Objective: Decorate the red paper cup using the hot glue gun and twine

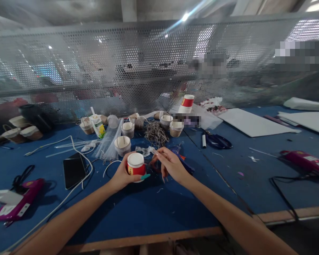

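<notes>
Gripping the red-and-white cup (pixel 135 164) mid-bench, the left hand (pixel 122 175) could crush it while the right hand (pixel 170 164) pinches a thin strand (pixel 154 153).

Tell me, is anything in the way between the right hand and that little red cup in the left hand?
Nothing visible. The left hand grips the red-and-white cup upside down above the blue table, and the right hand is close beside it, pinching something small, with only open air between them.

A small paper cup (pixel 135 165), red with a white band and a white upturned bottom, is held upside down above the blue counter (pixel 149 209). A thin clear stick (pixel 154 153) sits just right of it, tilted, pinched at its upper end.
</notes>
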`<state>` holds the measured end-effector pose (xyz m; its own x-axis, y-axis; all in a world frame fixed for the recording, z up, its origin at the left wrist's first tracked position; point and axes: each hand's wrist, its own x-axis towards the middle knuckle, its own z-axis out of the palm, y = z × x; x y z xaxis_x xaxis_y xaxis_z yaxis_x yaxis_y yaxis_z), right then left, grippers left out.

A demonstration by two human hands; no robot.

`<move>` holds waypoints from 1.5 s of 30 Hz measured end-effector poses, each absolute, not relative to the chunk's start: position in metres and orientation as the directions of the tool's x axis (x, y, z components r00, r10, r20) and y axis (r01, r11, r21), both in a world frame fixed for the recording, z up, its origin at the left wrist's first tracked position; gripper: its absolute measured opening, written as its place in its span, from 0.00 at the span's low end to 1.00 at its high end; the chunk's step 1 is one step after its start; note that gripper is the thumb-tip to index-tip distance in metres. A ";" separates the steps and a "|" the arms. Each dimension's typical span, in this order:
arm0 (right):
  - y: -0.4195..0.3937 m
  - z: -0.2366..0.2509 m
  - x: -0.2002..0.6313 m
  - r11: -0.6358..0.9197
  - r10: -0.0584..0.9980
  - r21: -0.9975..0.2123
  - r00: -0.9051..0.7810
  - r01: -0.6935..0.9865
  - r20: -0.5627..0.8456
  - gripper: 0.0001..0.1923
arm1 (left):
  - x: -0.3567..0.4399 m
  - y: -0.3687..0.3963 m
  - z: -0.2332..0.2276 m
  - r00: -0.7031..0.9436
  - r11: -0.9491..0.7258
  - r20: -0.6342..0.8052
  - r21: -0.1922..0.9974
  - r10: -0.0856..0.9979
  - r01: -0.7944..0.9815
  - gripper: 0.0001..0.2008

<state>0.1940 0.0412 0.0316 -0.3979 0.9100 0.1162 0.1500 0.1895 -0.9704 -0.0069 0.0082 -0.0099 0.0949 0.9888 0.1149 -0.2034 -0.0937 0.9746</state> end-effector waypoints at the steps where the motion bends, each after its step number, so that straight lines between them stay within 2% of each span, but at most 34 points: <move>1: 0.041 0.031 0.194 0.199 0.912 -0.966 -0.391 0.164 0.121 0.16 | -0.007 0.008 -0.010 0.102 -0.105 0.125 0.977 0.987 -0.184 0.40; 5: 0.040 0.029 0.193 0.266 0.931 -0.941 -0.309 0.210 0.194 0.16 | -0.006 0.006 -0.012 0.117 -0.142 0.153 0.985 0.981 -0.099 0.39; 9: 0.036 0.030 0.198 0.425 0.904 -0.868 -0.169 0.258 0.392 0.14 | -0.005 0.009 -0.014 0.018 -0.204 0.206 0.975 0.978 -0.086 0.40; 11: 0.033 0.031 0.202 0.519 0.854 -0.806 -0.183 0.283 0.486 0.18 | -0.005 0.012 -0.015 -0.031 -0.211 0.209 0.972 0.978 -0.101 0.40; 13: 0.029 0.032 0.203 0.607 0.793 -0.738 -0.290 0.295 0.536 0.23 | -0.006 0.013 -0.016 -0.052 -0.171 0.165 0.975 0.985 -0.139 0.39; 17: 0.021 0.029 0.197 0.715 0.673 -0.631 -0.544 0.303 0.501 0.23 | -0.003 0.012 -0.013 -0.024 -0.073 0.070 0.980 0.997 -0.184 0.37; 21: 0.019 0.022 0.188 0.722 0.678 -0.474 -0.654 0.504 0.336 0.26 | 0.004 0.007 -0.010 -0.005 -0.100 0.101 0.976 0.995 -0.192 0.43; 23: 0.019 0.019 0.185 0.717 0.682 -0.439 -0.674 0.541 0.282 0.27 | 0.006 0.005 -0.010 -0.008 -0.129 0.130 0.972 0.991 -0.197 0.47; 25: 0.019 0.018 0.184 0.715 0.678 -0.451 -0.687 0.534 0.261 0.28 | 0.008 0.002 -0.010 0.024 -0.130 0.137 0.971 0.990 -0.202 0.48; 29: 0.020 0.017 0.183 0.652 0.731 -0.509 -0.644 0.561 0.226 0.31 | 0.006 -0.006 -0.009 0.136 -0.092 0.130 0.963 0.982 -0.255 0.39; 34: 0.024 0.015 0.182 0.495 0.821 -0.689 -0.544 0.530 0.172 0.33 | 0.005 -0.012 -0.014 0.302 -0.060 0.167 0.941 0.938 -0.334 0.35; 36: 0.026 0.016 0.183 0.426 0.843 -0.773 -0.517 0.470 0.150 0.32 | 0.006 -0.012 -0.015 0.308 -0.064 0.188 0.927 0.933 -0.370 0.35; 41: 0.035 0.014 0.187 0.160 0.807 -0.972 -0.590 0.171 0.029 0.33 | 0.005 -0.008 -0.004 0.110 -0.136 0.186 0.926 0.976 -0.352 0.28; 45: 0.037 0.013 0.188 -0.001 0.757 -0.994 -0.649 0.107 -0.071 0.34 | -0.001 -0.003 0.002 -0.103 -0.248 0.231 0.946 0.967 -0.207 0.18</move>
